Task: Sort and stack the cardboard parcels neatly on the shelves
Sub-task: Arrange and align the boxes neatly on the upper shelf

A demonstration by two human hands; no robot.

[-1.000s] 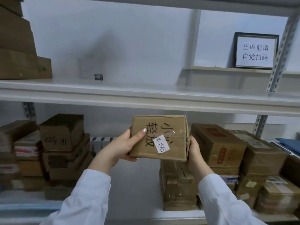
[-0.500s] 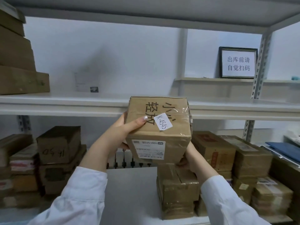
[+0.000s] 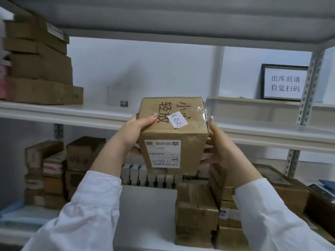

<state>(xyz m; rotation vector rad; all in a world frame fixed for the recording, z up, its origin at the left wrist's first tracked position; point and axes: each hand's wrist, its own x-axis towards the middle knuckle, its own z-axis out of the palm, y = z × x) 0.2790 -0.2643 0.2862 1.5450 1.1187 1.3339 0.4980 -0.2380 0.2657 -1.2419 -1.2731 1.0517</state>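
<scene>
Brown cardboard parcel (image 3: 172, 134), wrapped in clear tape, is held by 2 hands in front of the middle shelf (image 3: 72, 111), about level with its front edge; whether it touches the shelf cannot be told. The left hand (image 3: 134, 134) grips the left side, thumb laid across the top face beside black handwritten characters, its other fingers mostly hidden behind the box. The right hand (image 3: 224, 153) clasps the right side, fingers curling onto the box and 1 fingertip showing by the upper corner. A white sticker (image 3: 178, 120) on top reads K-4545. The shipping label (image 3: 164, 153) on the front face is too blurred to read. Below, a stack of parcels (image 3: 197, 214) is partly covered by the right sleeve, and the framed sign (image 3: 284, 82) is cut by an upright.
</scene>
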